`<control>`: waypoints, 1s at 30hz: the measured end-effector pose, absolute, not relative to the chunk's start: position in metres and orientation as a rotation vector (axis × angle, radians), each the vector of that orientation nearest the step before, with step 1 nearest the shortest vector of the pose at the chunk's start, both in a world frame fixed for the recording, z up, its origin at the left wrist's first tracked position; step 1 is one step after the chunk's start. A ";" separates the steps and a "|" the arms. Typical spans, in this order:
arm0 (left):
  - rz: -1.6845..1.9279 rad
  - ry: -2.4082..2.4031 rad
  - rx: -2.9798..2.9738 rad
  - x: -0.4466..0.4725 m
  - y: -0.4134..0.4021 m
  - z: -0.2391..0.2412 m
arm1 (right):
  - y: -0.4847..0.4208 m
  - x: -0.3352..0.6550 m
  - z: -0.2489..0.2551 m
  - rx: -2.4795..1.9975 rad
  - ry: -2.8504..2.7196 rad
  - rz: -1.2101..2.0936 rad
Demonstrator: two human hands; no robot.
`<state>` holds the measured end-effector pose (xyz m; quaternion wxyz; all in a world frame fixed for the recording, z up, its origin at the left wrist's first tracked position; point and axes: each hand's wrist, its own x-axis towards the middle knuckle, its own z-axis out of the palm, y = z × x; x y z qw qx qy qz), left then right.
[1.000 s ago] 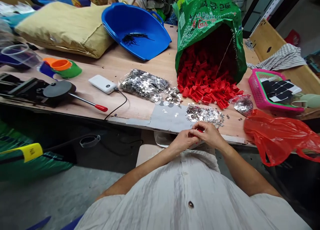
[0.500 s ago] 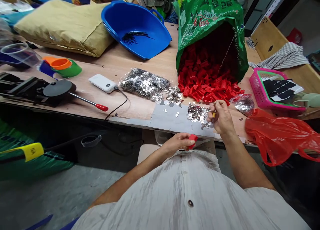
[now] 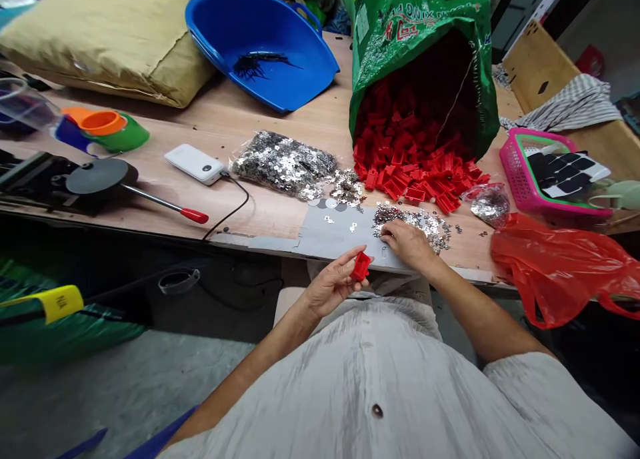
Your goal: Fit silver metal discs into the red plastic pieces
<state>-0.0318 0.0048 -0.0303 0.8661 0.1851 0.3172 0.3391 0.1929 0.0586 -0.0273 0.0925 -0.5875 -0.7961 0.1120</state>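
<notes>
My left hand (image 3: 331, 284) is closed around a small red plastic housing (image 3: 361, 266), its hollow side turned up, just off the front edge of the table. At the left of a loose pile of small silvery metal pieces (image 3: 431, 223), my right hand (image 3: 407, 243) has its fingertips pinched together; whatever is between them is hidden. A few single metal pieces (image 3: 353, 227) lie on the grey sheet (image 3: 320, 236). Behind the pile, many red housings (image 3: 400, 172) spill from a green sack (image 3: 420, 36).
A clear bag of metal pieces (image 3: 283, 162) lies beside a white power bank (image 3: 194, 164). Further left is a hand press with a red-tipped lever (image 3: 194, 216). A blue basin (image 3: 280, 39) stands behind. On the right are a pink basket (image 3: 515, 166) and a red plastic bag (image 3: 575, 266).
My right hand has moved left across the metal pile and down to its left edge. The left hand has shifted slightly left, turning the red housing so its hollow shows.
</notes>
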 end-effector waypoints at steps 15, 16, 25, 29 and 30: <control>0.804 0.620 0.323 -0.026 0.011 -0.035 | 0.058 0.187 -0.021 -1.822 -2.310 0.394; 0.807 0.622 0.327 -0.026 0.011 -0.034 | 0.058 0.189 -0.021 -1.813 -2.274 0.407; 0.880 0.629 0.391 -0.018 0.016 -0.030 | 0.048 0.212 -0.013 -1.536 -1.824 0.679; 0.903 0.674 0.485 -0.011 0.018 -0.026 | 0.030 0.201 -0.008 -1.437 -1.714 0.856; 0.910 0.687 0.517 -0.010 0.018 -0.024 | 0.025 0.197 -0.007 -1.409 -1.686 0.923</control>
